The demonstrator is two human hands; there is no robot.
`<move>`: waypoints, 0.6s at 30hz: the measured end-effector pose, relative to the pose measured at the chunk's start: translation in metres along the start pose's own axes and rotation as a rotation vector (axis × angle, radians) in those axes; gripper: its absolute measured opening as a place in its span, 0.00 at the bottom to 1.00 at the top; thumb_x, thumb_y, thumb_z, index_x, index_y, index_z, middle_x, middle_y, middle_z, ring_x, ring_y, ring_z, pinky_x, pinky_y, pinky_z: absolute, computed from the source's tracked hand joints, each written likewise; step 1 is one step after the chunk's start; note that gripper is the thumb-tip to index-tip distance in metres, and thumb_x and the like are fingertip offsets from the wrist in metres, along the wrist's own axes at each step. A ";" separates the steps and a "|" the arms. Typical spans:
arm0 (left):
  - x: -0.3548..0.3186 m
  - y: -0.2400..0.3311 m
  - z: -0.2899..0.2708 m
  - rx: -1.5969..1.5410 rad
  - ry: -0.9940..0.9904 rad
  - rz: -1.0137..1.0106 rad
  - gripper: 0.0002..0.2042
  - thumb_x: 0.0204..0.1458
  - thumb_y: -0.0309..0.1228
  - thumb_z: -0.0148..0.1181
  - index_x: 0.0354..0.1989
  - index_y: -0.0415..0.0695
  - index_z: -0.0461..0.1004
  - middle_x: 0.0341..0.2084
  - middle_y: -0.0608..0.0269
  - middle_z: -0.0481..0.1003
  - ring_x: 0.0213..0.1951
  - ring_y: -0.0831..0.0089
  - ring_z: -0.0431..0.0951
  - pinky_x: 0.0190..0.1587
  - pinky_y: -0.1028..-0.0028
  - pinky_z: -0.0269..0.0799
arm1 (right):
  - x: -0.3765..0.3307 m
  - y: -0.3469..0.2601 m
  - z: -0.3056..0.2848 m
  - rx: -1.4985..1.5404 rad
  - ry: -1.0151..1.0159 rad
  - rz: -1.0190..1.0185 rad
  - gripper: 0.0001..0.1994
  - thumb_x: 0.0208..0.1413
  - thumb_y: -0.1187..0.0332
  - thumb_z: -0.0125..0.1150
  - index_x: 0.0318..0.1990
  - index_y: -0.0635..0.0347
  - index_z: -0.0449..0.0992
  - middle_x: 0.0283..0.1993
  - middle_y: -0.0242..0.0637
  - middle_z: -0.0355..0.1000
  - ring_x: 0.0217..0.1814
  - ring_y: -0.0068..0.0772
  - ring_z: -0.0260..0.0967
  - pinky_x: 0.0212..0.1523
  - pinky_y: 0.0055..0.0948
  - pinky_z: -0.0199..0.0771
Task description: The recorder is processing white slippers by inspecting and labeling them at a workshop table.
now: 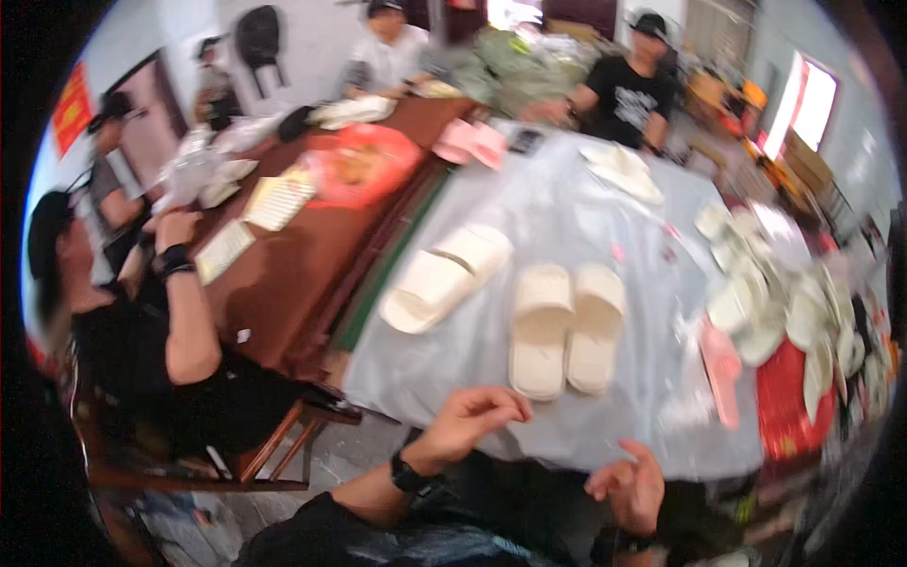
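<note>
My left hand [475,416] hovers at the near edge of the plastic-covered table [453,369], its fingers loosely curled and nothing visible in them. Just beyond it stand two cream slippers side by side, the left one [540,364] and the right one [595,350]. My right hand [631,484] is raised off the same edge, farther right, with fingers apart and no object in it. Another pair of cream slippers [425,298] lies at a slant to the left, one overlapping the other. Neither hand touches a slipper.
A pile of pale slippers [784,293] fills the right side, with a pink slipper [721,369] and a red bag [792,402] beside it. More slippers [622,173] lie at the far end. A brown table [274,312] adjoins on the left. Several people sit around.
</note>
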State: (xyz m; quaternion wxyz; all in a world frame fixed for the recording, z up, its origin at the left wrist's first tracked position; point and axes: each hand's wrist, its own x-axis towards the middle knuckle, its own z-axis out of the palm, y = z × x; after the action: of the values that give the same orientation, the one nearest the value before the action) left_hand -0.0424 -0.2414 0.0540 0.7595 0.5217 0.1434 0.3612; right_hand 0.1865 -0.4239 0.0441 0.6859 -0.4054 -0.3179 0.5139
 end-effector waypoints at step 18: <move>-0.011 -0.002 -0.013 0.307 0.032 -0.004 0.08 0.62 0.27 0.56 0.44 0.35 0.77 0.43 0.62 0.76 0.45 0.76 0.74 0.49 0.76 0.69 | 0.050 -0.026 -0.011 -0.909 0.548 -0.482 0.14 0.67 0.69 0.45 0.53 0.65 0.73 0.25 0.22 0.56 0.23 0.13 0.47 0.24 0.18 0.47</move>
State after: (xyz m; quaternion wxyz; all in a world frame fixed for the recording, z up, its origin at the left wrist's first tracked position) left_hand -0.0570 -0.2408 0.0449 0.6692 0.6256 0.2099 0.3416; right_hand 0.2214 -0.3818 0.0623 0.5979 -0.6936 -0.4006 0.0315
